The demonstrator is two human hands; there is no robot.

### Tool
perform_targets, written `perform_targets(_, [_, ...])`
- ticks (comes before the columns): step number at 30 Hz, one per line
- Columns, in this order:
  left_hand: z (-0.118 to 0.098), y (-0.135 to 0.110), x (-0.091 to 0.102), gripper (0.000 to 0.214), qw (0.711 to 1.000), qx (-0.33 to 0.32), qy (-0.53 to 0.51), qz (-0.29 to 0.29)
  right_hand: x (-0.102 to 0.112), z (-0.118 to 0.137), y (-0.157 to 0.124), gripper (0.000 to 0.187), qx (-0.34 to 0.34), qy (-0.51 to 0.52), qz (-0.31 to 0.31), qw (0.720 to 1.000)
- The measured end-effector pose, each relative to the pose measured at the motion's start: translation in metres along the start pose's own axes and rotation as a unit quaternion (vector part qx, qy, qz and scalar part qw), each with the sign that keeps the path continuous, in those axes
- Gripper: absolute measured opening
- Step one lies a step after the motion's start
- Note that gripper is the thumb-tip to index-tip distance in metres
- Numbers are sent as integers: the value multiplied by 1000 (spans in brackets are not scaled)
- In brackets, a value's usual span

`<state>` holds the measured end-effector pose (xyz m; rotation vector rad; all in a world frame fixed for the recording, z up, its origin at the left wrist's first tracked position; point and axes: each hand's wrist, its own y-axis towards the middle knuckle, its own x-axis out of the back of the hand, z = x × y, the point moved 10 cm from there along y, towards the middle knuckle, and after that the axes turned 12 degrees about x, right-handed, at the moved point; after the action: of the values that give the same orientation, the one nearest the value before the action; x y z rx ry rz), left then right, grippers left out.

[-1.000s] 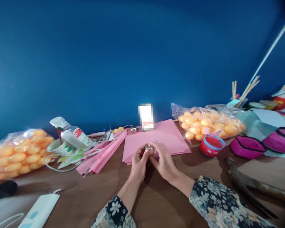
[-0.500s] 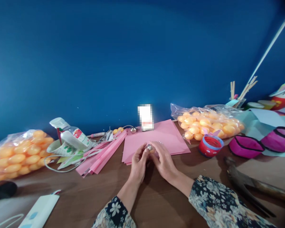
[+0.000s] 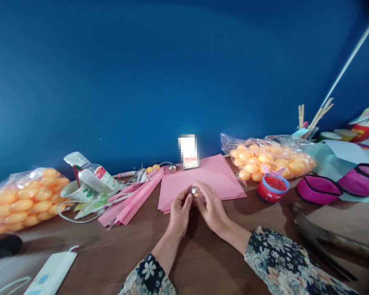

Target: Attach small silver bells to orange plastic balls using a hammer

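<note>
My left hand and my right hand meet over the near edge of a stack of pink paper on the brown table. Together their fingertips pinch a small shiny silver ball-like thing with a bit of orange behind it. Both hands have curled fingers. A similar silver ball lies at the far edge of the paper, beside a small white card that stands upright.
Bags of orange balls lie at far left and back right. Folded pink strips, a spray bottle, a red-and-blue ring, magenta paper bowls and a dark tool surround the hands. A blue wall stands behind.
Both hands shifted slightly away from me with the silver thing; the fingers have turned it a little. Nothing else moved.
</note>
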<state>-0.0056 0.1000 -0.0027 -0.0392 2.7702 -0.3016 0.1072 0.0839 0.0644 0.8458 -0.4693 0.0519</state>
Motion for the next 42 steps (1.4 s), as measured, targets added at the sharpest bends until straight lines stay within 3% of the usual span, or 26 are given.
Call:
perform_targets(5, [0, 0, 4, 40, 1000, -6, -12, -11, -1, -2, -2, 44, 5, -10, -5, 1000])
perform_targets(13, [-5, -4, -5, 48, 1000, 5, -16, 12, 0, 5, 2, 39, 5, 28, -4, 1000])
perform_targets(25, [-9, -5, -8, 36, 1000, -19, 2, 21, 1, 7, 2, 43, 21, 7, -7, 1000])
perform_targets(42, [-6, -5, -3, 43, 999, -3, -48, 8, 1, 11, 5, 37, 19, 3, 1, 1000])
